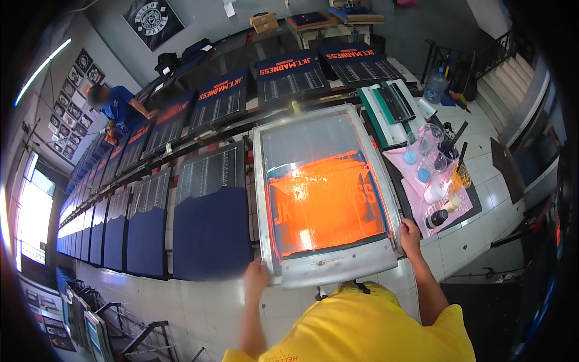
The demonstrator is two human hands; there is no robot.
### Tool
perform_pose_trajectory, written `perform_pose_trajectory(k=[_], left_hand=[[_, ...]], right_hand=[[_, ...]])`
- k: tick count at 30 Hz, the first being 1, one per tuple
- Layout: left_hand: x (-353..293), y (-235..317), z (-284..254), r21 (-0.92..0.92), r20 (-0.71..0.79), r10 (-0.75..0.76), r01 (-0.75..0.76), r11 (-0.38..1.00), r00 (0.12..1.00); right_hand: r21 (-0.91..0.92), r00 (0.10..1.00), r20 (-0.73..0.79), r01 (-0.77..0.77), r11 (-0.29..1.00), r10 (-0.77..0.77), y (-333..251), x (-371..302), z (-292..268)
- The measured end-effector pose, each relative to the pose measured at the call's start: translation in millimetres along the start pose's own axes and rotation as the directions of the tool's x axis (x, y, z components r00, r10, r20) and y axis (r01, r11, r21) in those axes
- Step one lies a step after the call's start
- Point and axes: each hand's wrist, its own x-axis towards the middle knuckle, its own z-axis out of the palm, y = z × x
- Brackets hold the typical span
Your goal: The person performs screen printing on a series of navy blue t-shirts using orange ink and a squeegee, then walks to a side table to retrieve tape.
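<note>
A screen-printing frame [260, 181] lies before me, its mesh spread with wet, bright orange ink [322, 211]. Pale lettering shows through at both sides of the ink. Across the frame's near end rests a wide metal bar [338, 265], with a dark edge along the ink. My left hand [256, 274] is closed on the frame's near left corner, slightly blurred. On the right side, my right hand [410, 237] grips the frame edge, fingers partly hidden. Left of the frame, a navy shirt [211, 235] lies over a printing board.
More boards with navy shirts run away to the left; far-row shirts [283, 65] carry orange prints. At right, cups and bottles stand on a pink cloth [401, 163], near a green-edged screen [374, 120]. A co-worker in blue [123, 105] leans over the far row.
</note>
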Motion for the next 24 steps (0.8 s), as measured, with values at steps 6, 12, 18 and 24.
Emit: perform_pose_trajectory(k=[6,12,18,24], left_hand=[[11,-14,8,-0.117,0.010,-0.047,0.047,0.992,0.999],[12,-26,7,-0.149,0.013,-0.033,0.034,0.988,0.999],[16,-44,18,-0.169,0.029,-0.031,0.036,0.985,0.999],[18,-47,19,-0.201,0.017,-0.033,0.036,0.979,0.999]], right_hand=[[0.087,0.996,-0.048,-0.064,0.994,0.069,1,5,8],[0.111,0.993,-0.053,-0.097,0.989,0.103,3,4,4],[0.057,0.993,-0.092,-0.062,0.996,0.067,-1,2,11],[0.070,0.996,-0.081,-0.043,0.997,0.049,-8,3,9]])
